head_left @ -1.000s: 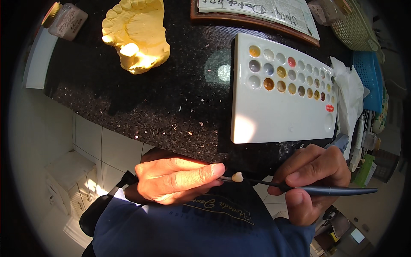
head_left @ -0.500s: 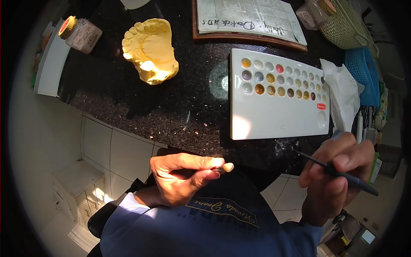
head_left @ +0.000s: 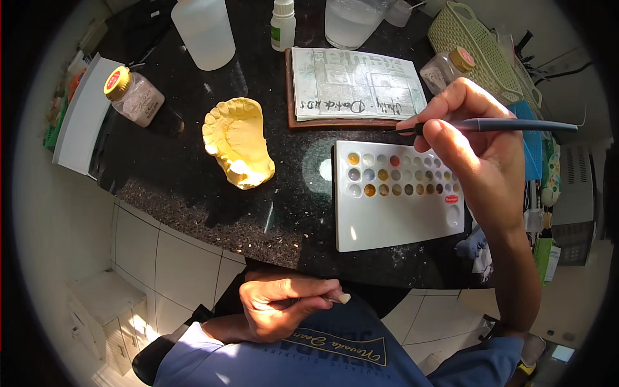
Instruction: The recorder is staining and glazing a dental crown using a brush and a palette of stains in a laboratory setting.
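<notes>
My left hand (head_left: 280, 303) is closed on a slim metal holder carrying a small ivory tooth crown (head_left: 343, 298), low over my lap below the counter's edge. My right hand (head_left: 474, 151) is raised over the right side of a white paint palette (head_left: 380, 226) with coloured wells, gripping a dark-handled brush (head_left: 493, 125). The brush's thin tip points left, near the front edge of a pale mixing tablet (head_left: 351, 80) in a brown frame; whether it touches cannot be told. A yellow dental cast (head_left: 235, 142) sits left of the palette.
On the black counter (head_left: 271, 245) stand jars (head_left: 132, 97), a translucent bottle (head_left: 203, 32), a small white bottle (head_left: 284, 26) and a water cup (head_left: 351, 22). Woven baskets (head_left: 471, 45), a blue basket (head_left: 532, 155) and tools crowd the right side. A white cabinet (head_left: 106, 319) is below left.
My right hand has moved away from the crown, up and forward toward the tablet, with the brush. My left hand stays low with the crown. The view has shifted, showing more of the counter's back.
</notes>
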`<state>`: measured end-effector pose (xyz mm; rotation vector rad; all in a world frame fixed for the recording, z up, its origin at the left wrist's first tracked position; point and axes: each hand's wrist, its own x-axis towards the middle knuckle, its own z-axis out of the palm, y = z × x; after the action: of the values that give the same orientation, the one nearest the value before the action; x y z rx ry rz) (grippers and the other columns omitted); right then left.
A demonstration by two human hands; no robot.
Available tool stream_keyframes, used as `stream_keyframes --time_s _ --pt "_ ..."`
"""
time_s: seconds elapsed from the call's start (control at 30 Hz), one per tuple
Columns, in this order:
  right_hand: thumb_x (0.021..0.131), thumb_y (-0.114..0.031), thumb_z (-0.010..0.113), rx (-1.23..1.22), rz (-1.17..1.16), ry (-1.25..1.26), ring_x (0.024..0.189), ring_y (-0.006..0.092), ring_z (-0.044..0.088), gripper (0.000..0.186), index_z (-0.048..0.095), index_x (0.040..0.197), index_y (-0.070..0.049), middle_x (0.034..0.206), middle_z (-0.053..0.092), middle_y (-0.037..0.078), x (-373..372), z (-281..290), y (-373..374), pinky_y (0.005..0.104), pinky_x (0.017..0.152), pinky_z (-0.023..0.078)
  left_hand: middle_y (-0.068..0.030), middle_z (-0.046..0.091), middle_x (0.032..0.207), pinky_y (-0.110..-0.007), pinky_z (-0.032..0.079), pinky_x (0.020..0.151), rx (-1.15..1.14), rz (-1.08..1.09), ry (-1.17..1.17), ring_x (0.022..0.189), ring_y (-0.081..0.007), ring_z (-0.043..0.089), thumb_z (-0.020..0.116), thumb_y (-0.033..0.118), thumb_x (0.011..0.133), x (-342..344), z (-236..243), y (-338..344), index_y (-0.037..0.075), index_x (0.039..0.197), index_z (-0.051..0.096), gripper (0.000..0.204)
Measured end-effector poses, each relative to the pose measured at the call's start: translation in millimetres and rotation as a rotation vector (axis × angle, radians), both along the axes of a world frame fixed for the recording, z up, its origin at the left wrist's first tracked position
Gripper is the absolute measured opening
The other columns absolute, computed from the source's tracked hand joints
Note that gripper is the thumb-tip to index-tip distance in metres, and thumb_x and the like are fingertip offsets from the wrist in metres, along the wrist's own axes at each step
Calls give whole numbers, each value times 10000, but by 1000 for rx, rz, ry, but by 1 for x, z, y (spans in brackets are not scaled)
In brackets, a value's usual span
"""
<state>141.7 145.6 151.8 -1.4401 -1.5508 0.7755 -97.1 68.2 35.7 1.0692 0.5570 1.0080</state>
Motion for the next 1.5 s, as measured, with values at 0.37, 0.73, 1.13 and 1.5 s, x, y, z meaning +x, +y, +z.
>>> stream_keyframes --time_s 0.37,0.73,1.13,1.5 --pt "841 -256 674 -139 145 6 812 171 666 300 527 743 -13 684 575 76 6 -12 14 232 620 511 -224 638 1116 -326 508 935 -20 -317 -6 1037 -258 644 637 -144 790 -12 -3 14 -124 1093 607 304" --pt "813 -244 667 -149 180 18 810 169 652 279 531 724 -17 694 564 65 6 -13 15 247 671 507 -221 219 1506 -300 162 1174 -541 -759 -785 1421 -255 183 255 -28 986 -21 -10 21 -115 1391 280 416" --pt "844 -296 648 -13 38 29 713 162 626 314 499 856 -19 732 533 76 0 12 -19 202 549 486 -168 684 1028 -282 548 846 29 -258 123 937 -202 681 641 -123 802 -8 0 11 -67 1089 627 293" --pt "856 -135 652 217 236 158 568 151 574 248 468 959 -4 794 533 123 -19 -40 -111 211 525 520 -187 686 996 -295 550 845 -49 -145 172 938 -213 679 648 -94 818 2 19 12 -64 1042 656 227"
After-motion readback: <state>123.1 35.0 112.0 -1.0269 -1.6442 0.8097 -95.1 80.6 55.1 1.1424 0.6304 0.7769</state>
